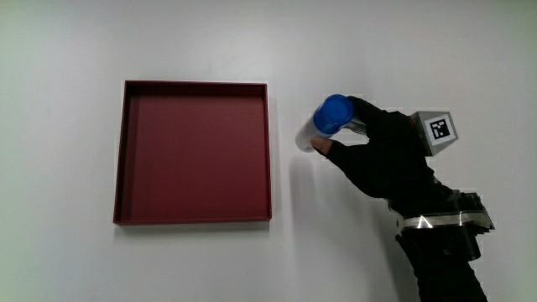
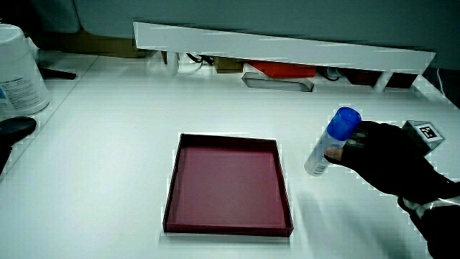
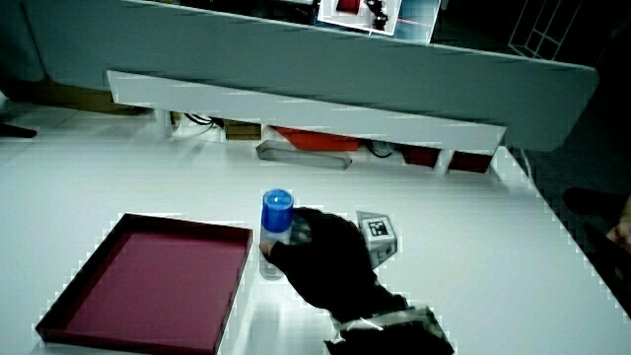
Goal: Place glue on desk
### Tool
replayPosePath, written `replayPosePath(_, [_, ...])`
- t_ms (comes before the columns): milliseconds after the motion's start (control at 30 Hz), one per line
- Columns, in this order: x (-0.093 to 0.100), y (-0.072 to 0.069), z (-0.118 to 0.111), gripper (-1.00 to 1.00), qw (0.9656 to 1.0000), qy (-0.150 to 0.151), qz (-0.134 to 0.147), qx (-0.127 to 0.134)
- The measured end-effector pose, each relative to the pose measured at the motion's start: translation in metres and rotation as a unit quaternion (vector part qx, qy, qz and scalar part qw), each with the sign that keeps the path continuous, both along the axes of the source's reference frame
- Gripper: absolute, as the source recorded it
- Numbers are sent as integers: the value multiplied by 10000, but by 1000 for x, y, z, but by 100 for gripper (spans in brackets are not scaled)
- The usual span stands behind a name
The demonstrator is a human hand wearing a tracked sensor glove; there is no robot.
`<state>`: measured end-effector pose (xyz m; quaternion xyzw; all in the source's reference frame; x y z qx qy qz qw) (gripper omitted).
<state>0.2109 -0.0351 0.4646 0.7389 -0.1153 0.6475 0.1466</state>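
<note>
Hand (image 1: 382,155): black glove, fingers closed around the glue stick (image 1: 323,122), thumb under the tube and fingers over it; forearm runs from the wrist back toward the person. Positioned over the bare table (image 1: 403,50) just beside the red tray (image 1: 195,88), not over it.

Patterned cube (image 1: 438,130): on the back of the hand, its printed face turned upward in the main view.

Glue stick: pale tube with a blue cap, held tilted, cap end higher and pointing away from the person. Apart from the tray. In the main view, whether the lower end meets the table cannot be told; in a side view (image 2: 332,142) the lower end sits close to the tabletop, and in a side view (image 3: 275,232) the hand covers much of the tube, leaving the cap and a strip of tube beside the tray's rim.

Red tray: square, shallow, nothing in it; seen in all three views.

Side views only: low white partition (image 2: 287,47) at the table's edge; a white container (image 2: 18,68) near the table's edge, well apart from the tray.
</note>
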Motion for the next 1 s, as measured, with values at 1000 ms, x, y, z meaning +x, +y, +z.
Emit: replayPosePath(1000, [17, 10, 58, -16, 9969, 279, 170, -712])
